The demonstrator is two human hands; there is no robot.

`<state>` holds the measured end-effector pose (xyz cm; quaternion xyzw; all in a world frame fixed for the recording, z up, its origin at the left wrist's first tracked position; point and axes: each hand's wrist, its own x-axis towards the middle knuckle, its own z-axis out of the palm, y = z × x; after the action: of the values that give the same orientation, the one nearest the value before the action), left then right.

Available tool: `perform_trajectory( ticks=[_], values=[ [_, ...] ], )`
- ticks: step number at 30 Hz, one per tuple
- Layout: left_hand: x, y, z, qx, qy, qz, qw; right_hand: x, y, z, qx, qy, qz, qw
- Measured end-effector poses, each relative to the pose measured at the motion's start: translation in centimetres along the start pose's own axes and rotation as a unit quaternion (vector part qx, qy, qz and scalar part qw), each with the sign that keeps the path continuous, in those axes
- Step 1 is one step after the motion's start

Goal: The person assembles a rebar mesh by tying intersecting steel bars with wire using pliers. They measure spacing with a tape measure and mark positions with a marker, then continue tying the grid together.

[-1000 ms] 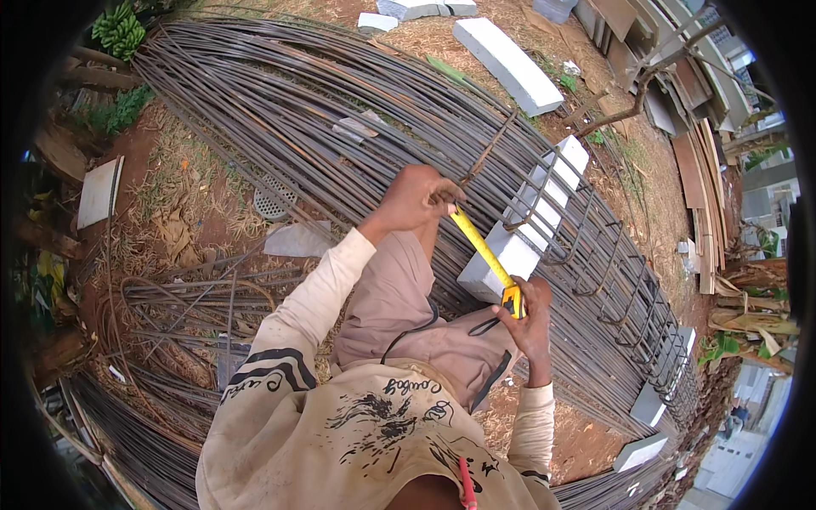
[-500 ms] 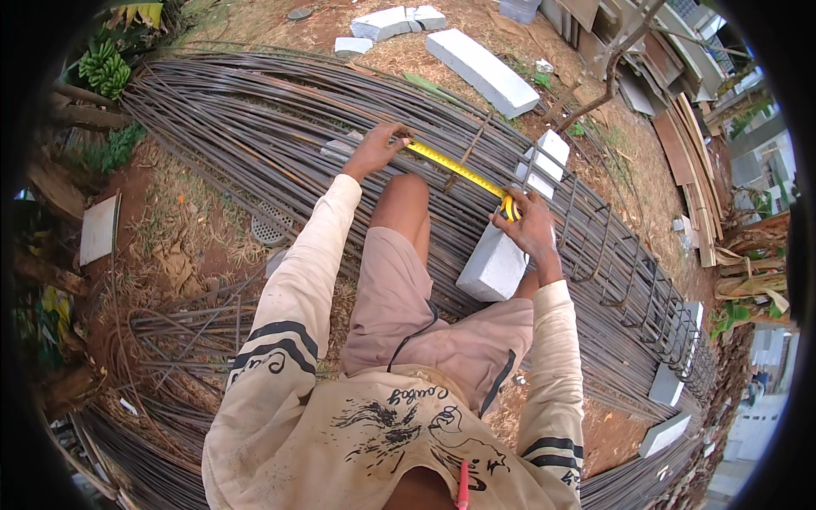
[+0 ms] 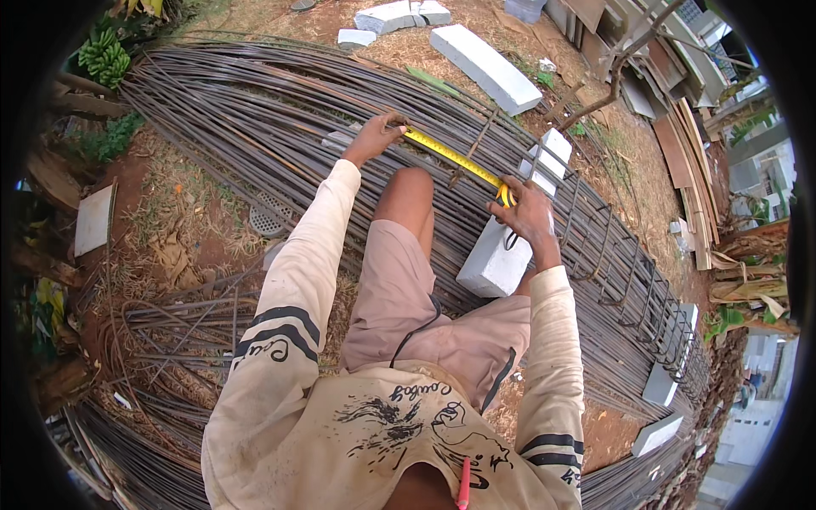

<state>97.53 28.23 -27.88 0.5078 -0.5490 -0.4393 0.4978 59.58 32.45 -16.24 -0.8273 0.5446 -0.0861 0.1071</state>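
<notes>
A yellow tape measure [image 3: 453, 157] is drawn out over a long bundle of dark steel rebar [image 3: 246, 93]. My left hand [image 3: 374, 138] pinches the free end of its blade. The yellow and black case is in my right hand [image 3: 529, 212], fingers closed around it and partly hiding it. The blade slopes down from left to right between my hands, passing over a thin rusty bar [image 3: 473, 146] that lies crosswise on the bundle. Right below my right hand lies a pale concrete block [image 3: 495, 259].
A second block [image 3: 548, 160] is set beyond the right hand. A rebar cage with square stirrups [image 3: 625, 285] runs off to the right. More blocks [image 3: 484, 68] lie on the far ground, with leaning boards [image 3: 680, 161] at the right. Bent rods [image 3: 183, 331] lie at the left.
Both hands have shifted very slightly, the left one a little up and left. The tape stays stretched between them, and the case has turned somewhat in my right hand.
</notes>
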Motion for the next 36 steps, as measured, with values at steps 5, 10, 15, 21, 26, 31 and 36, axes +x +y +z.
perform_trajectory(
  ticks=[5, 10, 15, 21, 26, 31, 36],
  values=[
    [-0.2, -0.2, -0.2, -0.014, 0.000, 0.015, 1.000, 0.0, -0.5, 0.0, -0.020, 0.008, -0.003, 1.000],
    [-0.7, 0.0, 0.0, 0.039, 0.004, 0.010, 0.999, -0.4, -0.6, 0.4, -0.014, -0.005, 0.017, 1.000],
    [-1.7, -0.5, 1.4, 0.022, 0.021, 0.033, 0.999, -1.0, -0.8, 0.5, -0.018, -0.003, 0.028, 0.999],
    [-2.2, -2.3, 3.9, -0.073, 0.094, 0.041, 0.992, -0.5, -1.1, 0.9, 0.014, 0.019, 0.008, 1.000],
    [-3.2, 0.2, 8.6, -0.385, 0.164, -0.105, 0.902, -1.0, -1.1, 0.3, 0.004, 0.018, 0.037, 0.999],
    [-3.1, -1.6, 11.4, -0.460, 0.134, -0.089, 0.874, -0.7, -1.4, 0.5, 0.014, 0.022, 0.027, 0.999],
    [-3.4, -2.4, 11.7, -0.518, 0.137, -0.091, 0.840, -0.7, -1.5, 0.6, -0.006, 0.014, 0.026, 1.000]
  ],
)
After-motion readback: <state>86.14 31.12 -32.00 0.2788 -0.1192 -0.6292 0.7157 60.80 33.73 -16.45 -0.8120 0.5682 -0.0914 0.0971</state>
